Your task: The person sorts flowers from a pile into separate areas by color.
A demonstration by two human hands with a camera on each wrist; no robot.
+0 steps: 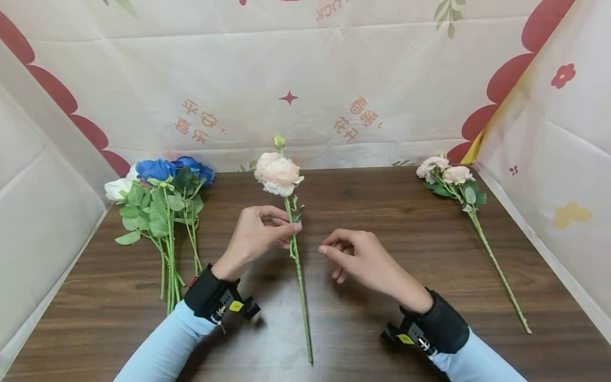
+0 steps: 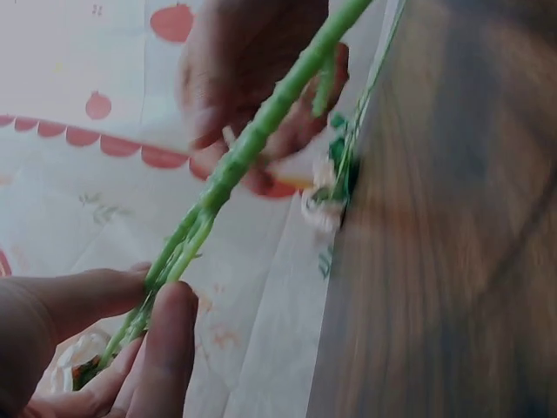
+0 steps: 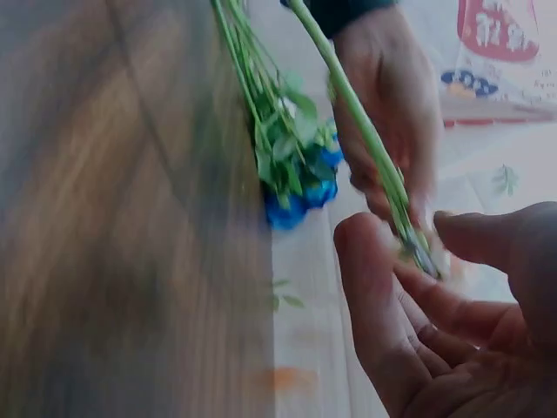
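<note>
Pale flower (image 1: 279,175), its stem (image 1: 302,297) pinched by fingers of the left hand (image 1: 258,233) near the right hand's (image 1: 360,260) empty, loosely curled fingers, is over the counter (image 1: 363,207), apparently being sorted, and next probably calls for gentle placing.

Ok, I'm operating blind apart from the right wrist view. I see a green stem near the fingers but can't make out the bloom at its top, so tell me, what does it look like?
Observer: In the head view, the green stem carries a full, pale pink bloom.

Operator: Besides the blue flowers, is anything else lying on the table?

Observer: Yes, another stem topped with pale blossoms lies toward the right side.

Operator: Is the right hand touching the green stem?

Observer: No, the head view shows a gap between them.
</note>
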